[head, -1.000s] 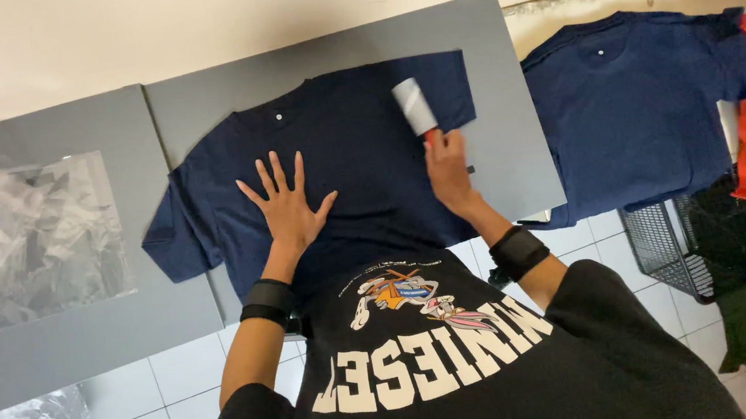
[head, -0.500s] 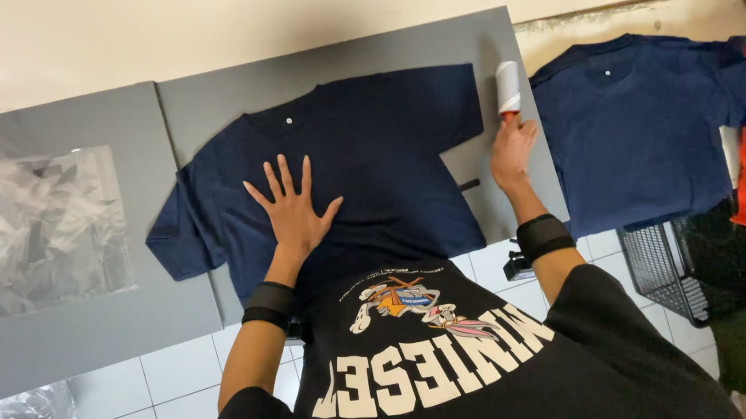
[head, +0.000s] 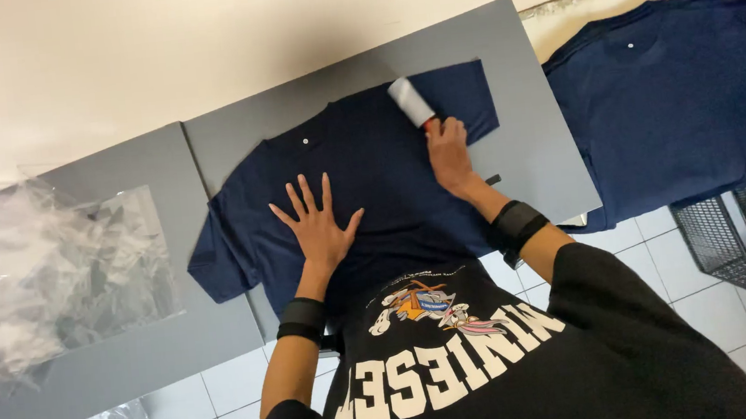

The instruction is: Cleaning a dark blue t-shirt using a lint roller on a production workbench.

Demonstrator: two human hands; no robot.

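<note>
Head view: two navy cotton T-shirts; one flat on grey table, second right, apart. Left hand fingers splayed, pressing shirt. Right hand gripping one white lint roller on sleeve, probably touching. Clear plastic bags left.

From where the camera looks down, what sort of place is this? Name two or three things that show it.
Probably a garment finishing or packing workspace: a navy T-shirt lies flat on a grey table, the right hand runs a lint roller over it, and clear plastic bags are piled nearby.
</note>
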